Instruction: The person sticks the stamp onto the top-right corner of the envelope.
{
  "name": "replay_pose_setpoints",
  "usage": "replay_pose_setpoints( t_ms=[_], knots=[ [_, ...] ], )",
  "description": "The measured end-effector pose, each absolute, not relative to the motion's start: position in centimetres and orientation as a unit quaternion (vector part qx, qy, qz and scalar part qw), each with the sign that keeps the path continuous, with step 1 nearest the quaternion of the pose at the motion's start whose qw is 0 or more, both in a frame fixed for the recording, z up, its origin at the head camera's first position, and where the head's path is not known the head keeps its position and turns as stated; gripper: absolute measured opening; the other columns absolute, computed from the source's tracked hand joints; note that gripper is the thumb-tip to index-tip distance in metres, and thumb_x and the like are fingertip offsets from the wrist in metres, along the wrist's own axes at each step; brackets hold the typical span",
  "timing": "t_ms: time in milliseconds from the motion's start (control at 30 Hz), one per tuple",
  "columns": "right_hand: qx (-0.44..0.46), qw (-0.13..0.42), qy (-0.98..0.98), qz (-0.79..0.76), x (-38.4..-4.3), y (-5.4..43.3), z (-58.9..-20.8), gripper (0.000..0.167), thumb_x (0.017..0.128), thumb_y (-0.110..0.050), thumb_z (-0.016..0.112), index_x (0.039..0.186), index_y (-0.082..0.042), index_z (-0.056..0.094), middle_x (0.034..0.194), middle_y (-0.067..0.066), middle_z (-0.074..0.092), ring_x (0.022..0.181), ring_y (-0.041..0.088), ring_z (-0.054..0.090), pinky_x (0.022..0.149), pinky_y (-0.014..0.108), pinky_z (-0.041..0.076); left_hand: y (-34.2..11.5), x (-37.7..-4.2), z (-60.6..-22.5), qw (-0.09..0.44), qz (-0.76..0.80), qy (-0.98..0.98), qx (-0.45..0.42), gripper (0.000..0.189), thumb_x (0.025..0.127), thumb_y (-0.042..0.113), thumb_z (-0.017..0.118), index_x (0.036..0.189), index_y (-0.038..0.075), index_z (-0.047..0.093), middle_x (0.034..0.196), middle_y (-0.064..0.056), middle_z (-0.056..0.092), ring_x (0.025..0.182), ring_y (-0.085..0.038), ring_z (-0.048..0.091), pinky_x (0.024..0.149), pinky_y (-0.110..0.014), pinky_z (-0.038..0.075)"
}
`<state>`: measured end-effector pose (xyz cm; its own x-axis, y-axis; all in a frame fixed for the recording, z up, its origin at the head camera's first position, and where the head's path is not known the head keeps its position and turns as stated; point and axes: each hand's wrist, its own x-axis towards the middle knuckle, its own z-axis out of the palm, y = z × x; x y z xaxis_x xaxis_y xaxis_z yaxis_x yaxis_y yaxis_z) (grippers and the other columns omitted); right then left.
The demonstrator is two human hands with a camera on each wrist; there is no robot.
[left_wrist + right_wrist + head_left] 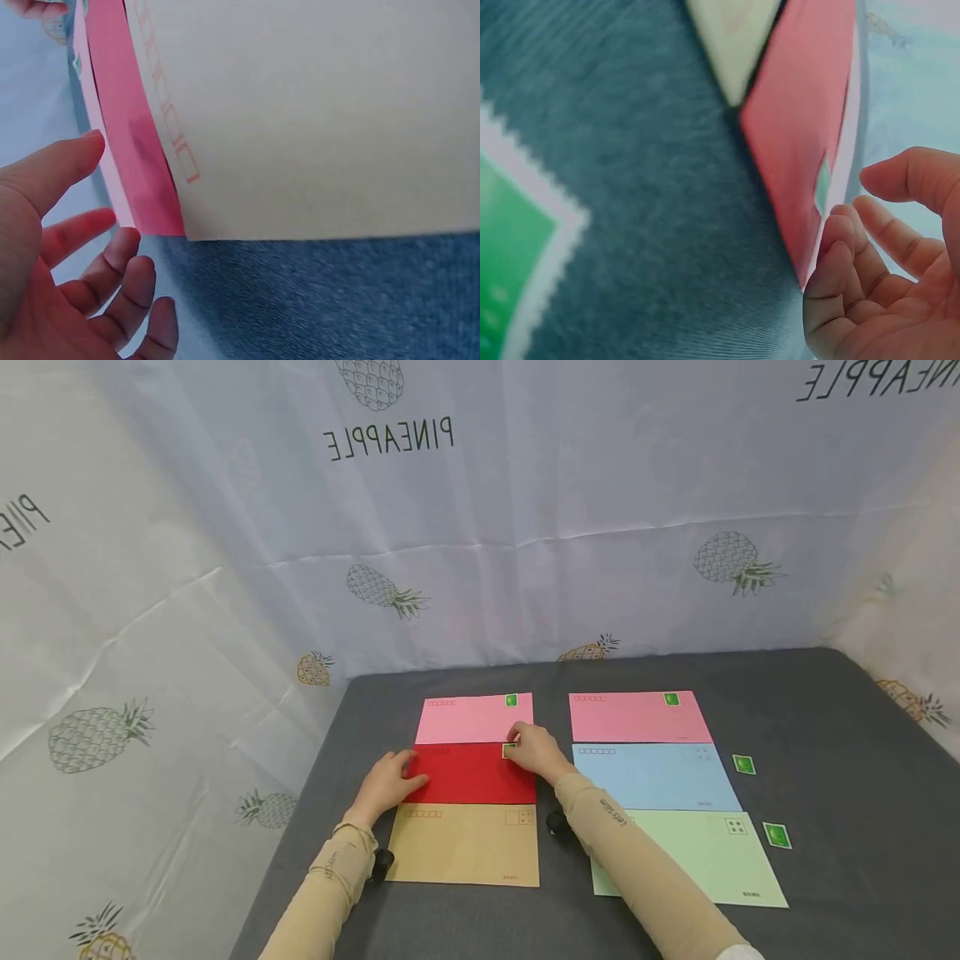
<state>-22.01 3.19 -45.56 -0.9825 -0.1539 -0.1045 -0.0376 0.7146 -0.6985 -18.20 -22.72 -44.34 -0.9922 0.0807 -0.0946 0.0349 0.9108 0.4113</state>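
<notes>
A red envelope [472, 783] lies in the middle of the left column, with a small green stamp [507, 752] at its upper right corner. My right hand [540, 752] is at that corner, its fingertips over the stamp and partly covering it. In the right wrist view the thumb stands apart from the loosely bent fingers [836, 259], and the stamp [822, 187] shows on the red paper beyond them. My left hand [384, 787] rests at the envelope's left edge, fingers spread and relaxed. Nothing is between its thumb and fingers [139, 289] in the left wrist view.
Above lies a pink envelope [468, 722] with a stamp; below, a tan envelope [465, 852]. The right column has a stamped pink envelope [637, 720], a blue envelope [652, 777] and a green envelope [697, 852], partly under my right forearm. Loose stamps [744, 765] lie farther right.
</notes>
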Motion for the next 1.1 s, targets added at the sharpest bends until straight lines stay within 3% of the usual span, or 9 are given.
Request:
replay_pose_setpoints(
  t_ms=[167,367,667,933,1100],
  knots=[
    [-0.059,0.075,0.915,-0.391,-21.8,3.4,-44.9,0.021,0.084,-0.018,0.061,0.101,-0.007,0.060,0.069,0.002,0.058,0.064,0.015,0.052,0.058,0.025,0.042,-22.3,-18.2,-43.9,0.043,0.212,0.976,0.036,0.056,0.080,0.031,0.070,0.126,0.003,0.055,0.101,-0.015,0.058,0.089,-0.025,0.055,0.080,-0.045,0.052],
    [-0.065,0.074,0.910,-0.402,-21.5,3.8,-44.2,0.021,0.084,-0.018,0.061,0.103,-0.008,0.060,0.074,0.004,0.058,0.061,0.016,0.051,0.056,0.026,0.042,-21.6,-18.2,-43.5,0.035,0.215,0.975,0.041,0.053,0.082,0.032,0.068,0.126,0.005,0.056,0.110,-0.017,0.058,0.097,-0.029,0.056,0.087,-0.049,0.050],
    [-0.079,0.050,0.909,-0.407,-21.2,4.7,-43.5,0.021,0.086,-0.023,0.063,0.103,-0.010,0.061,0.083,0.005,0.060,0.065,0.015,0.052,0.059,0.025,0.044,-20.0,-18.2,-42.9,0.034,0.245,0.967,0.065,0.051,0.083,0.031,0.067,0.127,0.008,0.056,0.110,-0.016,0.058,0.096,-0.027,0.056,0.086,-0.047,0.049],
    [-0.083,0.055,0.898,-0.428,-20.8,5.9,-42.8,0.020,0.087,-0.025,0.063,0.101,-0.012,0.062,0.087,0.005,0.062,0.071,0.015,0.054,0.063,0.026,0.046,-17.8,-18.6,-42.4,0.024,0.271,0.958,0.089,0.048,0.084,0.031,0.067,0.125,0.010,0.057,0.103,-0.013,0.058,0.084,-0.019,0.052,0.076,-0.039,0.049],
    [-0.084,0.056,0.899,-0.427,-20.4,6.6,-42.6,0.022,0.087,-0.027,0.062,0.103,-0.012,0.061,0.090,0.005,0.062,0.077,0.017,0.055,0.067,0.027,0.048,-16.1,-18.4,-42.3,0.033,0.294,0.951,0.094,0.047,0.085,0.032,0.066,0.126,0.011,0.057,0.103,-0.012,0.057,0.086,-0.019,0.054,0.076,-0.036,0.049]
  ],
)
